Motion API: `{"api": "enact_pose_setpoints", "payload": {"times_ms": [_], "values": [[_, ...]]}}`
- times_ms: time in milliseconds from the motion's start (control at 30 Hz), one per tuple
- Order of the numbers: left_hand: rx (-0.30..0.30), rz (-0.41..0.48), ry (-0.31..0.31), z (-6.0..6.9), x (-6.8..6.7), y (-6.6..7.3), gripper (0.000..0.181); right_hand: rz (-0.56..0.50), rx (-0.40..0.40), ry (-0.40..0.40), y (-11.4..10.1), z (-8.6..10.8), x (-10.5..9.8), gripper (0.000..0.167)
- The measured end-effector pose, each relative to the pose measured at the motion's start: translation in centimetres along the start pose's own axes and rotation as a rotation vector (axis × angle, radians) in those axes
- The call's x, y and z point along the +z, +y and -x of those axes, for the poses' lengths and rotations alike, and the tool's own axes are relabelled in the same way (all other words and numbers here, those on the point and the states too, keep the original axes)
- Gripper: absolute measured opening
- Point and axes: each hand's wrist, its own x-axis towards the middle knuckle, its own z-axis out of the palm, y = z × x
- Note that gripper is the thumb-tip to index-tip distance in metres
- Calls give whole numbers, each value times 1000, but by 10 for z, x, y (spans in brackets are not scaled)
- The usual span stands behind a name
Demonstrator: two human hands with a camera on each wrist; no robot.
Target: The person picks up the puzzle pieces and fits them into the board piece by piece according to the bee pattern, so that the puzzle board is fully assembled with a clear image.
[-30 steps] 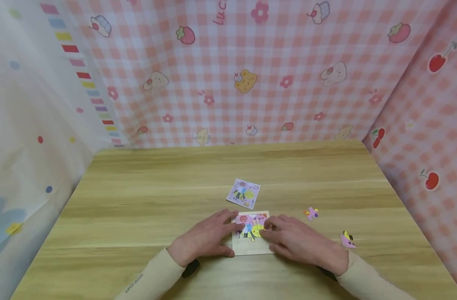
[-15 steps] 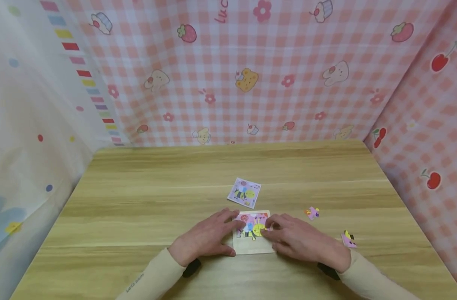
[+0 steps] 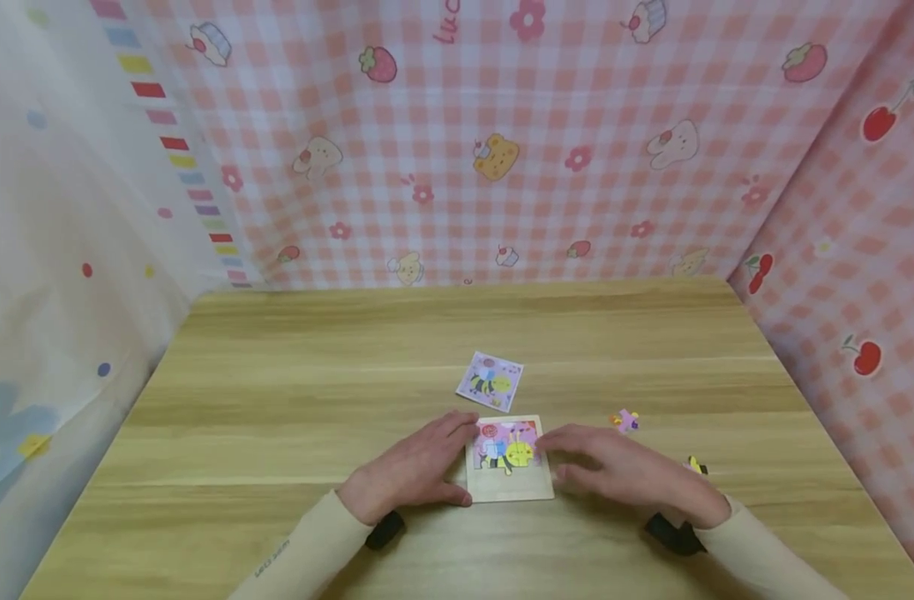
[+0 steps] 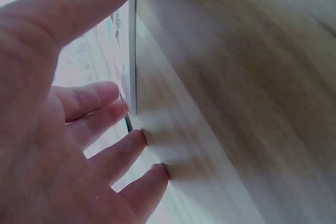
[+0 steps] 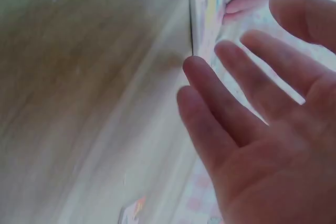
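Observation:
A square wooden puzzle board lies in front of me in the head view. Joined bee puzzle pieces fill its far part, and the near part shows bare wood. My left hand rests at the board's left edge, thumb near the front corner; its fingers look relaxed in the left wrist view, beside the board's side. My right hand hovers by the right edge with fingers loosely extended, holding nothing. In the right wrist view its fingertips are close to the board's corner.
Behind the board lies a square bee picture card. One loose puzzle piece sits beyond my right hand. Another loose piece lies farther right, partly hidden by that hand. Patterned cloth hangs around the wooden table.
My right hand has drawn back to the right off the joined pieces, and its fingers have straightened. The left hand stays at the board's left edge, its fingers lifted off the pieces.

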Motion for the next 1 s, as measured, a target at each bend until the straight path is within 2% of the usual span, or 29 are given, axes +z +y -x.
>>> {"api": "enact_pose_setpoints", "payload": {"times_ms": [233,467,600,833,1000], "values": [[-50,74,3,-1,1,-1,100,0,80,217,7,13,-13,30],[-36,154,-11,-1,1,-6,102,22,142,379,17,33,-29,24],[-31,204,-3,0,1,-10,101,-28,156,404,25,45,-36,26],[-46,281,-10,1,1,-16,98,-40,176,422,41,61,-43,27],[-48,286,-2,-1,-3,-15,93,-46,201,417,52,69,-49,29]]}}
